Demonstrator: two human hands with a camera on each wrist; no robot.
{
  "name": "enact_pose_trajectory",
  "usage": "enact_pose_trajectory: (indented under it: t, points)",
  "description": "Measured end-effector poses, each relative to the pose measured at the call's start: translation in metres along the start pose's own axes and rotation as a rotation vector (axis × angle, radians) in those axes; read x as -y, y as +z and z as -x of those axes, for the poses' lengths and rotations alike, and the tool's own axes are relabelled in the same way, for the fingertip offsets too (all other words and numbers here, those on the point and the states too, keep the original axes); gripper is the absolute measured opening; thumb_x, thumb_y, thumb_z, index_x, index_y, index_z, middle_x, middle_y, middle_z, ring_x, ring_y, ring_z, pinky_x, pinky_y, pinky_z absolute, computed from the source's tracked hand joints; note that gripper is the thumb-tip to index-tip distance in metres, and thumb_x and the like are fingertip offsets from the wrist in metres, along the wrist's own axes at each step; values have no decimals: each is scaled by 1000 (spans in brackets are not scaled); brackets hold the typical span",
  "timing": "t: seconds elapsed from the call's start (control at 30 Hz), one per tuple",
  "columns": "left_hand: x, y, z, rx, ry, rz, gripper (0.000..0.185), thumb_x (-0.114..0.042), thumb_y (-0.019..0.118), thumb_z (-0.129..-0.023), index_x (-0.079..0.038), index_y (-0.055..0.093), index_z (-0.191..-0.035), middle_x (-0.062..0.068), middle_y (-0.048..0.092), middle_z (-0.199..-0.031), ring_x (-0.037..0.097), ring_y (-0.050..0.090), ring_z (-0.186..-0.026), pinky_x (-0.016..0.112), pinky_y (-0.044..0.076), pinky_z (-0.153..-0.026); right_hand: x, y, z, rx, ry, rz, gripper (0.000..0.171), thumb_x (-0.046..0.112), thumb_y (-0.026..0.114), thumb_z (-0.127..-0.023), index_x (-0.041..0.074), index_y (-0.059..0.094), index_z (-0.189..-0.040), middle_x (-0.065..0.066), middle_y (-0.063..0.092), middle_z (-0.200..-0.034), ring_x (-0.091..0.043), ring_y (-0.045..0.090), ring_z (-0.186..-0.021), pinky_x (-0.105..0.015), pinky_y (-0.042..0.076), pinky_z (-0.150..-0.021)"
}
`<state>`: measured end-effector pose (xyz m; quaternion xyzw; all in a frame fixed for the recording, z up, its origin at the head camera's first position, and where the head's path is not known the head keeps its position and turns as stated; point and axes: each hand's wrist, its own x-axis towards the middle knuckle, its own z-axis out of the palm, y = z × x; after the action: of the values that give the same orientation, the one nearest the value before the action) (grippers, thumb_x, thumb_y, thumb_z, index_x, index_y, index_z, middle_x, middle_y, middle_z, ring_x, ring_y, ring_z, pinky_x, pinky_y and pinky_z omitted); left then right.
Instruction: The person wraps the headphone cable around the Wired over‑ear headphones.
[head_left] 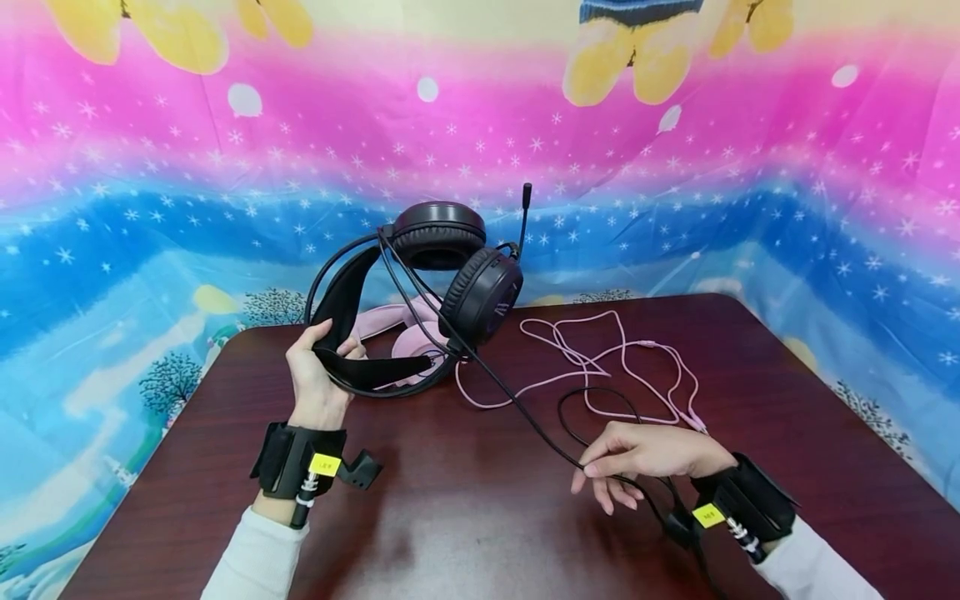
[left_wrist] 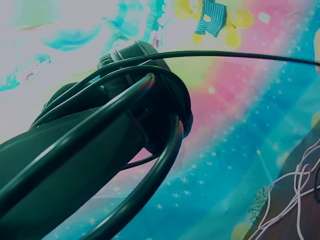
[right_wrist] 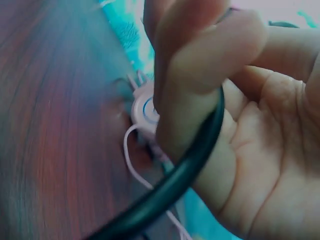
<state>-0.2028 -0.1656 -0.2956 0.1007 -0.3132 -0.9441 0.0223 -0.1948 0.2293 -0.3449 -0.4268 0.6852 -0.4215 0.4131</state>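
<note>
Only yellow wrist-strap labels [head_left: 325, 464], writing too small to read.

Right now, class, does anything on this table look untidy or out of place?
Yes: the pink cable sprawls in loose, tangled loops across the table, and the black cable trails from the black headset over it.

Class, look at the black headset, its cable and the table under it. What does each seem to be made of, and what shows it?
Black headset: matte plastic cups, it seems, with soft padded cushions, probably leatherette.
Black cable: smooth rubbery sheath that bends in loops and shows a slight sheen in the right wrist view.
Table: dark reddish wood or wood-look laminate; glossy, with grain streaks and glare.
</note>
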Motion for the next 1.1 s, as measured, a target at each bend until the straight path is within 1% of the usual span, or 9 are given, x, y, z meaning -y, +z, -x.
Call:
enact_pose_trajectory:
  t: [0.17, 0.23, 0.4, 0.53, 0.67, 0.77, 0.87, 1.03, 1.1]
  points:
    - [0, -2, 2, 36, -35, -9, 53, -23, 26, -117, -23, 22, -170, -2, 36, -65, 9, 30, -53, 22, 19, -58, -11, -6, -4, -50, 35, -128, 47, 17, 47, -117, -28, 59, -123, -52, 52, -88, -6, 58, -59, -12, 47, -60]
    - [1, -3, 2, 44, -41, -9, 49, -23, 26, -117, -22, 25, -166, -2, 36, -65, 9, 27, -54, 22, 18, -57, -15, -7, -6, -73, 34, -175, 48, 17, 49, -117, -30, 58, -121, -44, 54, -80, 4, 60, -66, -12, 46, -59]
    - [2, -4, 1, 56, -61, -31, 39, -24, 27, -117, -20, 33, -156, -2, 37, -65, 9, 26, -55, 21, 18, -58, -24, -10, -12, -167, 83, -169, 49, 19, 52, -115, -29, 57, -108, 6, 51, -67, 3, 44, -57, -14, 37, -55]
    - [1, -4, 1, 85, -78, -15, 33, -22, 27, -117, -19, 39, -148, -1, 39, -66, 9, 29, -54, 22, 19, -57, -31, -12, -15, -278, 187, -170, 56, 26, 55, -114, -24, 47, -91, 13, 34, -64, -2, 27, -54, -20, 24, -55]
    - [0, -4, 3, 120, -92, 13, 37, -22, 26, -117, -21, 39, -152, 0, 39, -65, 10, 24, -55, 22, 18, -56, -35, -16, -16, -382, 267, -192, 58, 34, 58, -113, -2, 42, -71, 12, 26, -63, -5, 18, -55, -24, 18, -56]
    - [-1, -3, 3, 128, -105, 9, 42, -23, 26, -118, -22, 36, -158, 0, 38, -64, 10, 19, -56, 22, 19, -55, -37, -19, -15, -416, 291, -224, 50, 40, 59, -112, 12, 48, -72, 13, 24, -62, -5, 16, -55, -23, 16, -56]
    - [-1, -4, 4, 134, -119, 11, 42, -23, 26, -118, -23, 36, -159, 0, 38, -64, 10, 17, -57, 22, 19, -55, -45, -23, -14, -405, 231, -281, 42, 40, 60, -112, 14, 57, -79, 14, 26, -63, -3, 18, -55, -23, 15, -56]
    - [-1, -8, 5, 192, -160, 73, 34, -23, 26, -118, -18, 45, -145, 2, 41, -67, 11, 23, -54, 23, 23, -53, -65, -32, -10, -279, -48, -456, 24, 30, 56, -115, 19, 73, -102, 10, 26, -71, -9, 16, -61, -29, 13, -61]
    - [-1, -10, 5, 217, -177, 94, 31, -23, 26, -118, -16, 47, -140, 3, 42, -67, 12, 28, -53, 23, 28, -51, -70, -34, -8, -237, -116, -509, 22, 26, 55, -115, 21, 75, -108, 8, 26, -73, -12, 16, -63, -30, 14, -62]
